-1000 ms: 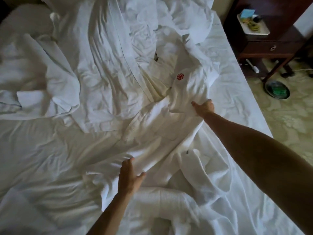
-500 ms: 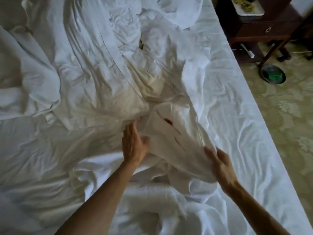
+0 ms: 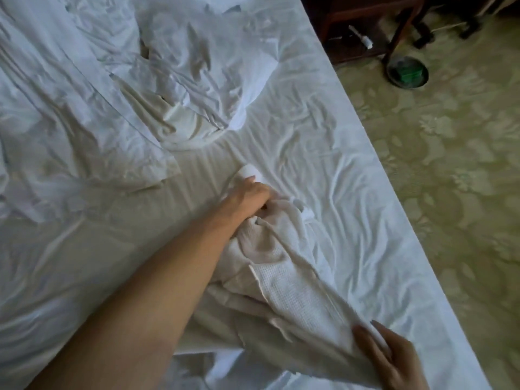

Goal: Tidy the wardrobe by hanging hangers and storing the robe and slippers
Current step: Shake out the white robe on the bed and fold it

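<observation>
A white waffle-weave robe [image 3: 284, 280] lies bunched in a long strip on the bed, running from the middle toward the lower right. My left hand [image 3: 249, 197] is closed around the robe's upper end, with a small white fold sticking out past the fingers. My right hand [image 3: 391, 358] grips the robe's lower end near the bed's right edge, fingers wrapped over the cloth. No hangers or slippers are in view.
Rumpled white bedding [image 3: 118, 88] covers the bed's far left. The bed sheet [image 3: 323, 142] ends at a diagonal right edge. Beyond it are patterned floor, a dark wooden side table [image 3: 365, 26] and a round dark dish with green contents [image 3: 408, 73].
Both hands pulled the robe toward me and gathered it into a strip. The left hand went from flat on it to closed on it. The red emblem is now hidden, and my view shifted right.
</observation>
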The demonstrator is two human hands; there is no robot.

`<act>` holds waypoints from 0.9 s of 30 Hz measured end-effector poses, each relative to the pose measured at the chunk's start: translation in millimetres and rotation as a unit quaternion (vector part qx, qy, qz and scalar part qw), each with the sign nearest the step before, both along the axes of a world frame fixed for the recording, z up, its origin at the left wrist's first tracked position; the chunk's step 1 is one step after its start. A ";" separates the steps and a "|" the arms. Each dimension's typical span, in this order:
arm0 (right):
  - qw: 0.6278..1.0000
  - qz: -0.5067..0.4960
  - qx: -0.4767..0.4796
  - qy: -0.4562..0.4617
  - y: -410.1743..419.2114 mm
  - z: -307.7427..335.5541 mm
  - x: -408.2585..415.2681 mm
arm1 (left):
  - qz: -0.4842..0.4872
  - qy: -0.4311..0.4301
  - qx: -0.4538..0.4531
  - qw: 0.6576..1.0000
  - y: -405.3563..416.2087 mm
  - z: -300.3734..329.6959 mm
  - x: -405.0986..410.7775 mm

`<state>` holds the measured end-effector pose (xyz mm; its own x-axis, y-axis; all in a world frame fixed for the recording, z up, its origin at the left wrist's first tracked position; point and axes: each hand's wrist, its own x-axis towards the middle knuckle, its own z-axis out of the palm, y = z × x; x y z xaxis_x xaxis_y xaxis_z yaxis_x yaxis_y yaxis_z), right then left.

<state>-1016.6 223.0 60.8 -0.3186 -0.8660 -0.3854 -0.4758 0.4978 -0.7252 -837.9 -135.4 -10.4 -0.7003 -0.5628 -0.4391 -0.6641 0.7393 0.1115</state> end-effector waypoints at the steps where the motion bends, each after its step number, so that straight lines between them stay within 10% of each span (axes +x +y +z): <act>1: 0.999 -0.015 -0.011 0.028 -28.0 8.0 -17.6 | 0.019 0.014 -0.002 1.000 -3.6 4.7 2.8; 9: 0.976 -0.097 -0.183 0.064 -156.5 91.9 -45.4 | 0.428 0.222 -0.084 0.872 -27.0 101.2 80.6; 14: 0.944 -0.085 -0.307 0.087 -240.1 189.9 -13.1 | 0.489 0.251 -0.143 0.823 -23.2 223.6 142.8; 27: 0.929 0.051 -0.361 -0.065 -247.2 405.1 96.0 | 0.552 0.553 -0.250 0.571 54.5 525.2 231.3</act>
